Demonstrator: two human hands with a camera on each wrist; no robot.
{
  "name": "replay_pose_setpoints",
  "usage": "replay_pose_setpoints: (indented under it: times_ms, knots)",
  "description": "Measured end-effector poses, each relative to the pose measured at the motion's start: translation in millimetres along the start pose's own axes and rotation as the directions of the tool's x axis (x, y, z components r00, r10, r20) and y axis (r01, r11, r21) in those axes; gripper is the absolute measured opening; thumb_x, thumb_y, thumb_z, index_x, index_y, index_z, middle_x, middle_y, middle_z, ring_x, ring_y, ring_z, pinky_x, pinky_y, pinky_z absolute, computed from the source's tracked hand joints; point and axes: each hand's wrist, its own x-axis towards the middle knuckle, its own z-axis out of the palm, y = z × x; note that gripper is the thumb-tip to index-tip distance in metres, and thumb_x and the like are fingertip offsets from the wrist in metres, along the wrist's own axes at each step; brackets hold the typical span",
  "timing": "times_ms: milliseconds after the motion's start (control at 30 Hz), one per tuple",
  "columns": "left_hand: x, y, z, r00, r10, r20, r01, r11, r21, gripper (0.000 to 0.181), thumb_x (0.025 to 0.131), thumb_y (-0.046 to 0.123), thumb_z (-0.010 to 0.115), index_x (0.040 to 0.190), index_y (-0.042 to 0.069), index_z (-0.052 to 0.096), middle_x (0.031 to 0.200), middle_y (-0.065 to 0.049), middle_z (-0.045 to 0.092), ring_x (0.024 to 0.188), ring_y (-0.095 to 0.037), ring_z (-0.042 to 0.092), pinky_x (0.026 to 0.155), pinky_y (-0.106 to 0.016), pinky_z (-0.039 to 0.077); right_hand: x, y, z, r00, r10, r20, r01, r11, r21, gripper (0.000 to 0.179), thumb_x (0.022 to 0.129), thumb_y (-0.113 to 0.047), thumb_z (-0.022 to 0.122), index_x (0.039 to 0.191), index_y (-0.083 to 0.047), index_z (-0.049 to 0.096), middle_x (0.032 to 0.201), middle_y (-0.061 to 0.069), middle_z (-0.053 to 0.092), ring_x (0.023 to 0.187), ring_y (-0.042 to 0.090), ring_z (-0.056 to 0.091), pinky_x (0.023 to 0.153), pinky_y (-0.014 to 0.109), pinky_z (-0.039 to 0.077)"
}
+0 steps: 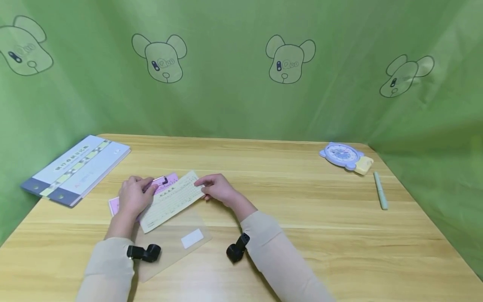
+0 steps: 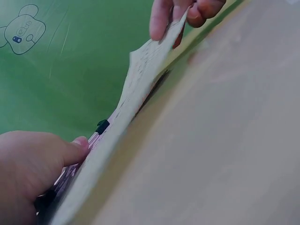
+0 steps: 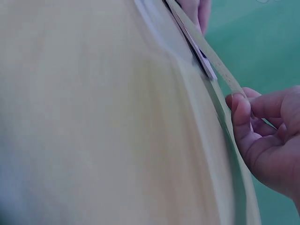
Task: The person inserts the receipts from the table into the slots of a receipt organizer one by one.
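Observation:
My right hand [image 1: 216, 188] pinches the right end of a cream printed slip of paper [image 1: 171, 201] between thumb and fingers. Raised edge-on in the left wrist view, the paper slip [image 2: 117, 122] bends slightly. Behind it lies a small pink clipboard [image 1: 171, 179] with a metal clip [image 1: 160, 181] that has black ends. My left hand [image 1: 133, 195] grips the clipboard at this clip, thumb on top; its other fingers are partly hidden. The slip's left part lies over the pink board. Below both, a translucent folder [image 1: 170, 251] with a white label [image 1: 192, 238] rests on the table.
A light-blue binder [image 1: 81, 167] with a patterned band lies at the table's left edge. On the right are a blue round clock-like toy [image 1: 341, 154], a pale yellow block [image 1: 364, 165] and a mint-green pen [image 1: 380, 191]. A green curtain [image 1: 241, 105] stands behind the wooden table [image 1: 302, 235].

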Motion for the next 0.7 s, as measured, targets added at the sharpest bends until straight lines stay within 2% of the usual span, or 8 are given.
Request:
replay_pose_setpoints:
  times_ms: [67,200,467,700]
  knots:
    - [-0.3,0.8,-0.5,1.000,0.002,0.001,-0.002,1.000,0.004,0.037,0.085,0.022,0.053,0.112,-0.002,0.054,0.099,-0.021,0.045,0.089,-0.034,0.038,0.076,-0.046,0.028,-0.1,-1.7,6.6,1.000,0.002,-0.012,-0.002,1.000,0.006,0.023,0.079,0.014,0.048,0.099,0.009,0.059,0.085,0.018,0.055,0.056,0.017,0.051,0.057,0.030,0.048]
    - [-0.7,1.6,-1.6,1.000,0.011,0.001,-0.011,1.000,0.021,0.036,0.085,0.021,0.053,0.112,-0.003,0.054,0.099,-0.021,0.045,0.090,-0.035,0.038,0.076,-0.046,0.028,9.9,8.0,17.7,0.999,0.031,-0.015,-0.031,0.998,0.054,0.022,0.078,0.012,0.051,0.097,0.007,0.061,0.080,0.012,0.056,0.053,0.015,0.052,0.053,0.025,0.048]
    - [-0.5,1.7,-0.9,1.000,0.011,0.007,-0.011,1.000,0.024,0.039,0.084,0.025,0.053,0.111,-0.003,0.055,0.101,-0.023,0.045,0.090,-0.036,0.037,0.075,-0.046,0.028,18.0,14.0,28.9,0.990,0.138,0.010,-0.138,0.979,0.153,0.024,0.079,0.011,0.051,0.099,0.004,0.061,0.084,0.012,0.055,0.054,0.013,0.055,0.055,0.023,0.048]
    - [-1.7,-1.6,0.0,0.999,0.038,-0.002,-0.038,0.999,0.035,0.038,0.084,0.023,0.053,0.110,-0.004,0.055,0.100,-0.023,0.045,0.091,-0.036,0.037,0.076,-0.047,0.027,20.1,11.7,35.6,0.987,0.160,0.020,-0.161,0.978,0.131,0.023,0.079,0.010,0.051,0.098,0.002,0.062,0.074,0.011,0.055,0.051,0.014,0.055,0.053,0.023,0.048]
